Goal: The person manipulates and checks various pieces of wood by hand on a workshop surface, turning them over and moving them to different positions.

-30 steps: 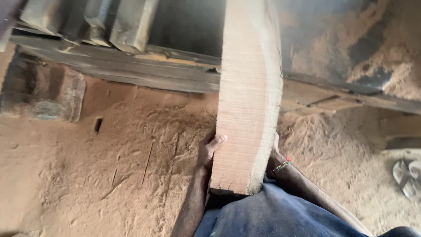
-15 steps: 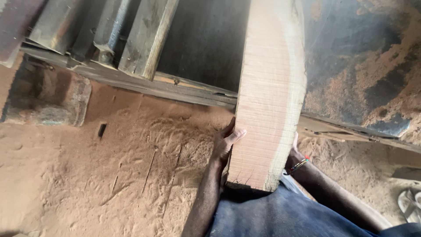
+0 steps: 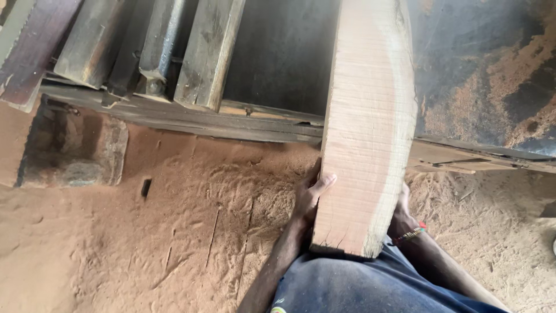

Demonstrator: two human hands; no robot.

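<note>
A thick pale wooden plank (image 3: 368, 133) with a rough sawn face runs from my lap up over the dark metal machine bed (image 3: 278, 52). My left hand (image 3: 310, 194) grips the plank's left edge near its lower end, thumb lying on the face. My right hand (image 3: 401, 215) holds the right edge, mostly hidden behind the wood; a beaded bracelet shows at that wrist. The plank's near end rests against my blue trousers (image 3: 353, 287).
Reddish sawdust (image 3: 174, 232) covers the ground. Metal rails and bars (image 3: 145, 52) of the machine lie at the upper left. A dark pit or recess (image 3: 72, 153) sits at the left under the frame. More sawdust is piled on the machine at the upper right.
The plank has slid forward, further onto the machine bed. Both hands have moved forward along with it and keep their grip on its edges.
</note>
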